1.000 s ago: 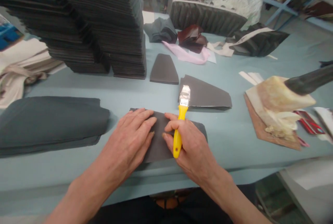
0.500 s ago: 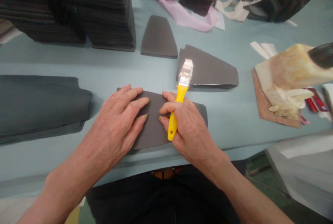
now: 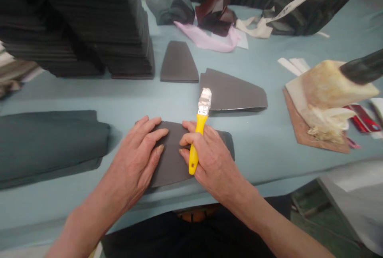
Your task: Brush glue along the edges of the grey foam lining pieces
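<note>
Desk (image 3: 263,146), blue-green cover, near edge right in front of the person. Tall black stack (image 3: 128,30) toward the far left corner; folded dark green piece (image 3: 50,142) by the left edge of view, on the desk's near half. Main item: dark grey sheet (image 3: 169,158), flat at the middle of the near edge, under both hands, a darker layer poking out past the right hand. Second grey sheet (image 3: 236,92) just beyond it; pale stained block (image 3: 323,82) with a dark handle well off to the right; smaller tapered grey piece (image 3: 179,62) farther back, near the stack. Left hand (image 3: 139,150): fingers moderately spread, gripping nothing, tips on the sheet's left part. Right hand (image 3: 209,150): closed around yellow brush (image 3: 201,124), bristles pointing to the far edge, fingertips on the same sheet. Can't tell if bristles touch the second sheet. Step looks like steadying or squaring the sheet, not brushing; next move probably calls for light fingertip pressure, layers even, bristles clear.
</note>
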Demonstrator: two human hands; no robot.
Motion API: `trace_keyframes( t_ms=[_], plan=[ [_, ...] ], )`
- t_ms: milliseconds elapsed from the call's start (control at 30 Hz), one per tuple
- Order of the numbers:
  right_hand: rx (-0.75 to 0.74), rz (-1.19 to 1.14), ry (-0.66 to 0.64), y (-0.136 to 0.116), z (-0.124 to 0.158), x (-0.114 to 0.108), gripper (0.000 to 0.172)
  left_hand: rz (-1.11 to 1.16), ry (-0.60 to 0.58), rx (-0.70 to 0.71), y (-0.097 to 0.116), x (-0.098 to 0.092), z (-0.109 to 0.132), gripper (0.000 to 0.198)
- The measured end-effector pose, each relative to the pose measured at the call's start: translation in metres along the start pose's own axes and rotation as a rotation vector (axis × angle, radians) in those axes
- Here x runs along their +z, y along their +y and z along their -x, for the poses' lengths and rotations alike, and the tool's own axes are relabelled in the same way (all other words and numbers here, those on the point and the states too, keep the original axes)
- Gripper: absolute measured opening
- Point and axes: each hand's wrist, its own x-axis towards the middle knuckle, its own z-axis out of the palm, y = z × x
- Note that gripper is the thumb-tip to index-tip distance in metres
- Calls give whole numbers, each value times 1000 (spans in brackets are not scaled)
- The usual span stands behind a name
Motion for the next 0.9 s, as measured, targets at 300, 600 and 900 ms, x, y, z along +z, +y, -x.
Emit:
trace_keyframes(
  t_ms=[300,600,900],
  plan=[
    [-34,-4,72,8,7,13,10,-110,-60,-172,16,-17,10,40],
    [-129,92,98,12,5,13,14,-321,141,-544,-67,-83,87,53],
    [-180,309,148,6,1,4,6,-249,90,-567,-100,-108,81,48]
  ],
)
